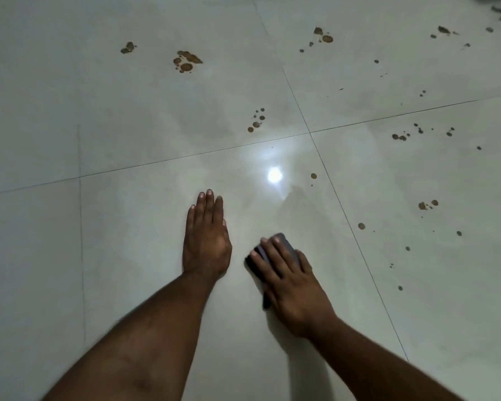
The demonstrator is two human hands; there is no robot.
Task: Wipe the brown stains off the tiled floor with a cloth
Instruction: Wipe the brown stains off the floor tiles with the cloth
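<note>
pale glossy tiled floor (113, 256) with thin dark grout lines crossing near the upper middle. far left: bare tile, unmarked out to the picture edge. upper left: two clusters of brown stains (187, 61), a small one and, to its right, a bigger one with round blots and a smeared patch. left hand (206, 238) laid flat on the tile, palm down, fingers (205, 204) straight and close together, holding nothing. clean tile ahead of it up to the grout line. just right of centre: bright lamp reflection (274, 175) on the floor, with a string of small brown drops above it by the grout crossing. below the reflection: right hand (289, 282) pressed down on a dark grey cloth (284, 244), fingers spread and slightly bent over it, cloth flat against the tile and showing past the fingertips and at the hand's left side; blurred, so folds not readable. narrow clean strip between the two hands. right of the diagonal grout line: many scattered brown spots, single dots and small pairs, running to the right edge. upper right: more blots and a rough brown smear in the corner.
</note>
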